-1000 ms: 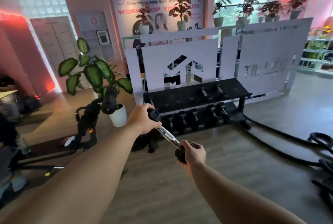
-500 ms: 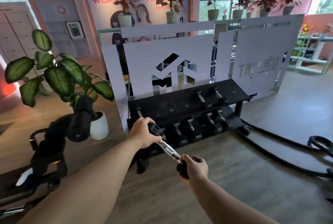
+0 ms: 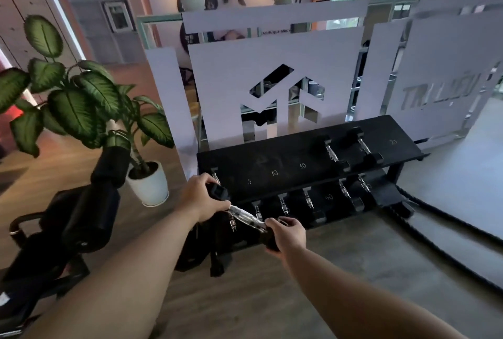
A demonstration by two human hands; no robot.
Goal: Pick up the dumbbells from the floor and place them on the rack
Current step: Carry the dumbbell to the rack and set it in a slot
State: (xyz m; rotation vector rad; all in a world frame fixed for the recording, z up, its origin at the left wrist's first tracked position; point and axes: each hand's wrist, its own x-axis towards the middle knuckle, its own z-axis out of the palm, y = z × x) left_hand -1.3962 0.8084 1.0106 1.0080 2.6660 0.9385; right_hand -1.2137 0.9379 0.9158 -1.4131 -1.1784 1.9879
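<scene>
While both hands carry one dumbbell point(image 3: 246, 216) toward the rack point(image 3: 272, 161), the job looks partway done, judging by what's already shelved. Left hand point(image 3: 200, 197) is clenched round the far black head, right hand point(image 3: 285, 233) is wrapped round the near head, chrome handle bare btwn them. Dumbbell hangs in the air, tilted, just in front of the rack's left end, over the lower tier, not yet set down.

Done so far, as far as visible: top shelf holds 2 dumbbells point(image 3: 351, 152) at the right, plus what seems to be 1 more at the far left corner point(image 3: 215, 176), mostly hidden behind the left hand. Spots marked 5, 10, 10 are bare, and a 20 mark at the right end too. Lower shelf point(image 3: 381, 194) shows approx 5 chrome handles in a row; can't be sure, it's dark down there.

Left to do: seat this one, prob. in a free top slot near the left. Whether more lie on the floor can't be told; none show on the wood floor point(image 3: 245, 297) in view, w/ only a potted plant point(image 3: 81, 109) and a black exercise machine point(image 3: 81, 216) off to the left.
</scene>
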